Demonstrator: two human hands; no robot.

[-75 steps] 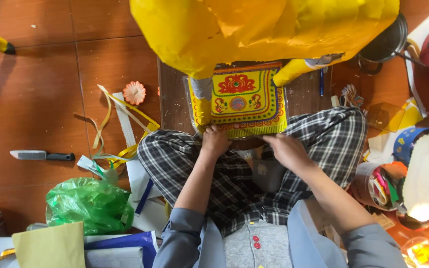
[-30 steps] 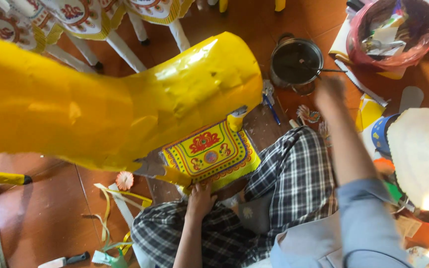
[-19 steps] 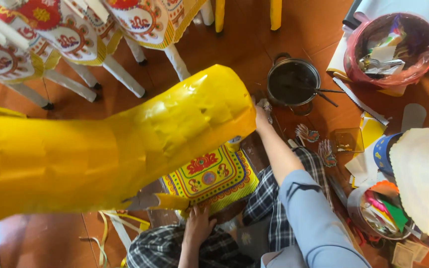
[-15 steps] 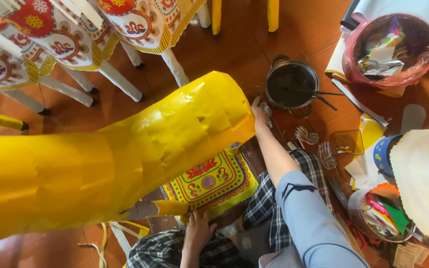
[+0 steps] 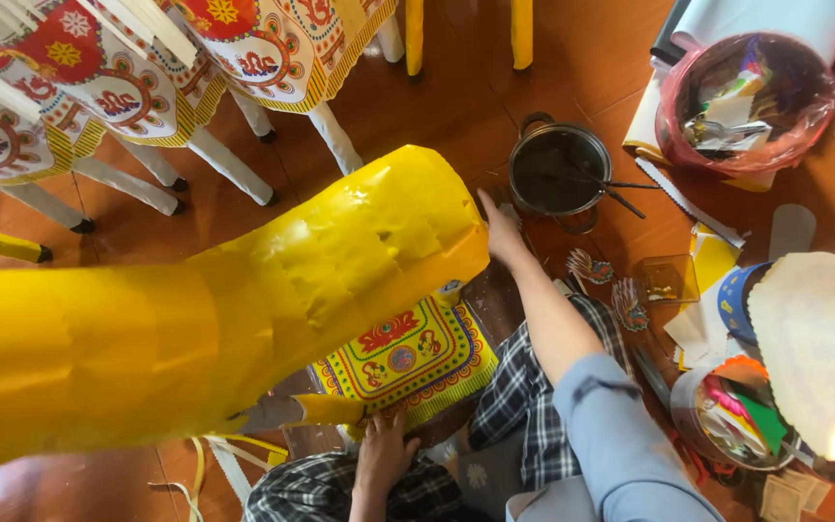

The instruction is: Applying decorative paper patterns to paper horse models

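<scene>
Seen from overhead, seated on a wooden floor. Right hand (image 5: 498, 230), at the lap moments ago, now stretched forward beside the round dark metal pot with sticks resting in it (image 5: 560, 171); fingers hidden behind the big glossy yellow paper-covered figure (image 5: 244, 290), so grip impossible to tell. Left hand (image 5: 384, 454) unchanged, fingers pinched on the near edge of the flat yellow paper panel printed with red ornaments (image 5: 403, 353), lying across the checked-trouser lap. Small clear plastic box (image 5: 667, 279) just beyond the right forearm.
</scene>
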